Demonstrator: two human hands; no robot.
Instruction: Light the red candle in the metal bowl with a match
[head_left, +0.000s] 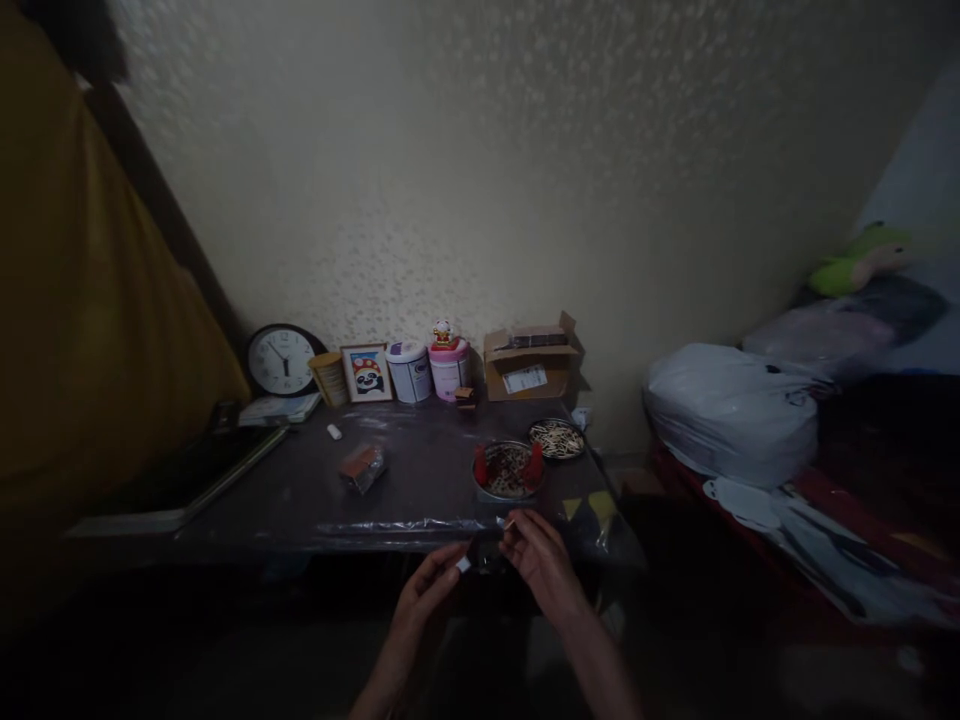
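Pinches a small white piece in the curled left hand, just short of the metal bowl; nips a pale sliver in the closed right hand, nearer the bowl; beyond it, a dish of sticks

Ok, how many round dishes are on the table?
2. The near dish, by the front edge, holds red pieces; the far dish, behind it to the right, holds pale sticks. None seems hidden.
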